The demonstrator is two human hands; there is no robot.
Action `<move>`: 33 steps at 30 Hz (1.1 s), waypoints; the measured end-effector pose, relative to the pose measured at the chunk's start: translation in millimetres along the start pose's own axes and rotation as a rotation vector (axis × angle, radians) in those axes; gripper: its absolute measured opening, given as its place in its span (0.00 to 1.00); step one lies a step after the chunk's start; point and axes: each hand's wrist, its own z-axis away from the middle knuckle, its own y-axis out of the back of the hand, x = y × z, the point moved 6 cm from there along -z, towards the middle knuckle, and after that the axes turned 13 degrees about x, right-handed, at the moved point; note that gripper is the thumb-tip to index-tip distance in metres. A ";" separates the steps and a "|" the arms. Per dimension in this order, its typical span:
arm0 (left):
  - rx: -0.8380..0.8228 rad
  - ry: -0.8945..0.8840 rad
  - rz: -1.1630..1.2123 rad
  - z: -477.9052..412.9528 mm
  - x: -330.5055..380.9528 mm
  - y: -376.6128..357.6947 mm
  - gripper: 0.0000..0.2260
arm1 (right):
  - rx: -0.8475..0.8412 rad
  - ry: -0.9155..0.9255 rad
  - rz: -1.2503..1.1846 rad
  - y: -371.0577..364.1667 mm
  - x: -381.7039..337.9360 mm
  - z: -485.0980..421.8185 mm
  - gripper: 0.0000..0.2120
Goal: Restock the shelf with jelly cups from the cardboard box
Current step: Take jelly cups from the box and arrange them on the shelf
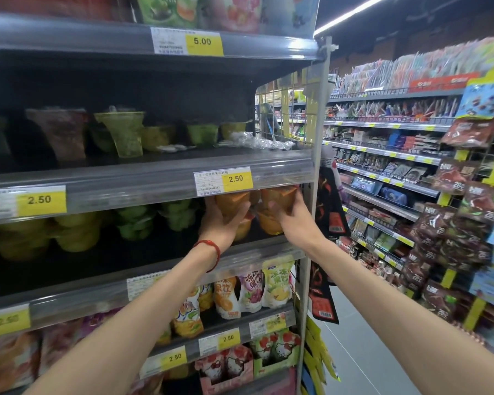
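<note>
Jelly cups: one per hand, left hand (221, 223) on orange cup (232, 202), right hand (294, 216) on second (278, 196).

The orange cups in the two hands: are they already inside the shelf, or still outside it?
Inside. Both orange cups sit past the shelf edge, under the price rail.

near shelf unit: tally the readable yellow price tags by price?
5.00 tags: 1
2.50 tags: 5
Total: 6 readable; blurred tag under the pouches not counted.
</note>
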 end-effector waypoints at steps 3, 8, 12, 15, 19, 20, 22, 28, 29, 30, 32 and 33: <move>0.062 -0.037 -0.051 2.1 -0.6 4.5 0.35 | 0.024 0.003 0.041 0.5 -1.8 6.9 0.30; 0.099 -0.056 -0.180 5.9 3.8 7.5 0.34 | 0.054 0.001 0.099 4.0 -4.0 15.7 0.26; 0.036 -0.045 -0.111 10.4 6.2 5.7 0.31 | 0.067 -0.013 0.127 8.5 -8.3 27.1 0.27; 0.076 -0.041 -0.048 18.3 5.0 11.8 0.31 | 0.109 -0.019 0.159 10.8 -11.7 42.1 0.24; 0.162 -0.039 0.021 40.6 10.9 29.6 0.25 | 0.134 -0.061 0.182 8.5 -20.8 72.2 0.25; 0.180 -0.027 0.014 48.4 10.6 36.5 0.23 | 0.131 -0.062 0.179 6.6 -22.8 81.4 0.24; 0.196 -0.037 -0.014 65.0 8.6 50.9 0.21 | 0.127 -0.055 0.179 1.8 -27.6 101.1 0.22; 0.151 -0.066 -0.075 114.0 -16.6 103.6 0.17 | 0.040 -0.090 0.164 -35.4 -30.8 165.0 0.16; 0.144 -0.065 -0.101 122.0 -23.2 112.3 0.17 | 0.014 -0.084 0.162 -43.0 -29.5 175.3 0.15; 0.141 -0.063 -0.138 130.3 -31.6 122.5 0.16 | -0.013 -0.081 0.157 -52.2 -27.6 186.4 0.14; 0.136 -0.042 -0.211 145.1 -49.7 141.2 0.15 | -0.091 -0.088 0.152 -70.8 -24.8 207.2 0.14; 0.129 -0.007 -0.249 155.0 -62.0 152.4 0.15 | -0.148 -0.106 0.150 -82.1 -22.1 221.3 0.14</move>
